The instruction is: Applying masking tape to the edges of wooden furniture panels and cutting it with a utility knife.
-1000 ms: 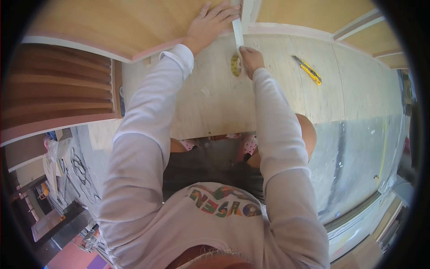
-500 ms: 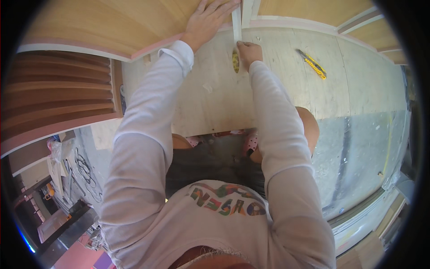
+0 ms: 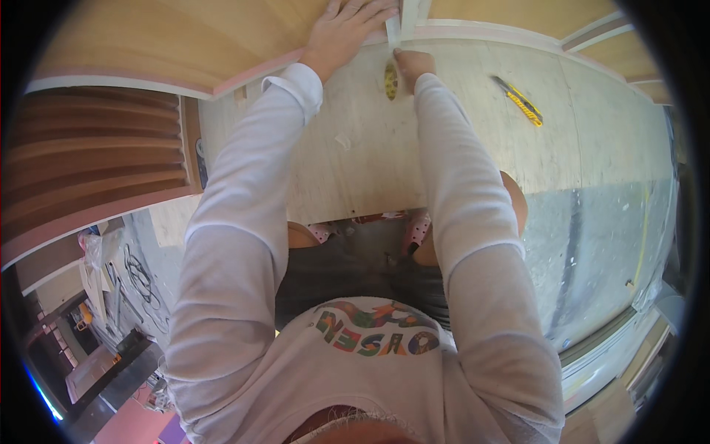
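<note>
My left hand (image 3: 344,33) is open, its fingers laid out along the edge of a light wood panel (image 3: 214,41) with a white-and-pink border. Just right of those fingertips, a pale tape strip (image 3: 393,33) runs down from the panel's corner. My right hand (image 3: 416,65) is closed at the strip's lower end, thumb and finger pinched together. Beside it shows a yellow patterned oval (image 3: 390,80), which looks like the inner core of a pale roll of tape. The roll's outline blends into the board, and my right hand's other fingers are mostly hidden.
A yellow utility knife (image 3: 520,102) lies on the pale plywood board (image 3: 355,163) to the right. At the left stands a brown slatted panel (image 3: 96,148). Cables (image 3: 140,277) and tools clutter the floor at lower left. More framed panels (image 3: 510,18) line the far side.
My right hand has moved away from me toward the panel, and the yellow oval has moved with it. Less of the pale strip shows now. My left hand stays on the panel edge.
</note>
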`<state>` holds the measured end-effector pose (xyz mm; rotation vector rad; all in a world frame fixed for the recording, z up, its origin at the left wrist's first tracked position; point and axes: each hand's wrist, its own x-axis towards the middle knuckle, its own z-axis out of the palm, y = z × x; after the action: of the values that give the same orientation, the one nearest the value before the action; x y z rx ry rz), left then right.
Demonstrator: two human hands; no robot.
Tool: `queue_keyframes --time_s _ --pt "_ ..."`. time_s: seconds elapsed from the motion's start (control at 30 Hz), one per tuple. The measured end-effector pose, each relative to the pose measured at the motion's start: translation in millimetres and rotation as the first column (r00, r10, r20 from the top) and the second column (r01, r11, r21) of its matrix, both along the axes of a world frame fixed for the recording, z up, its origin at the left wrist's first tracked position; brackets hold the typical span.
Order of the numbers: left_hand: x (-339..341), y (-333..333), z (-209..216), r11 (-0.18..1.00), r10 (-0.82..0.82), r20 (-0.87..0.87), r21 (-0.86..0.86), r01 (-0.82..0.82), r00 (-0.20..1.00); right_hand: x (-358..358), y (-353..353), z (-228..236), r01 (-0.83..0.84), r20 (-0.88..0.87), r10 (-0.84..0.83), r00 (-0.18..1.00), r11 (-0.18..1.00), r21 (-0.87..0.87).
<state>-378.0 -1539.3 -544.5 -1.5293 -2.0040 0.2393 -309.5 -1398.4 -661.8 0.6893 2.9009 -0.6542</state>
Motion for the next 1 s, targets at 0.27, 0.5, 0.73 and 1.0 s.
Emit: queue_keyframes --time_s 0.27,0.5,0.73,1.0 --pt "1 9 -1 0.999 -0.039 0.078 0.036 0.036 0.996 11 17 -20 0.123 -0.211 -0.191 0.959 0.947 -0.298" --pt "-3 3 -2 0.999 -0.031 0.098 -0.027 0.034 0.995 10 -4 8 0.469 0.041 -0.668 0.743 0.474 -0.745" --pt "-6 3 -6 0.999 -0.051 0.122 -0.001 0.051 0.991 11 -2 4 0.354 -0.107 -0.556 0.824 0.654 -0.669" --pt "-6 4 -7 0.997 -0.06 0.138 -0.041 0.066 0.989 12 -6 18 0.356 -0.131 -0.6 0.789 0.62 -0.699"
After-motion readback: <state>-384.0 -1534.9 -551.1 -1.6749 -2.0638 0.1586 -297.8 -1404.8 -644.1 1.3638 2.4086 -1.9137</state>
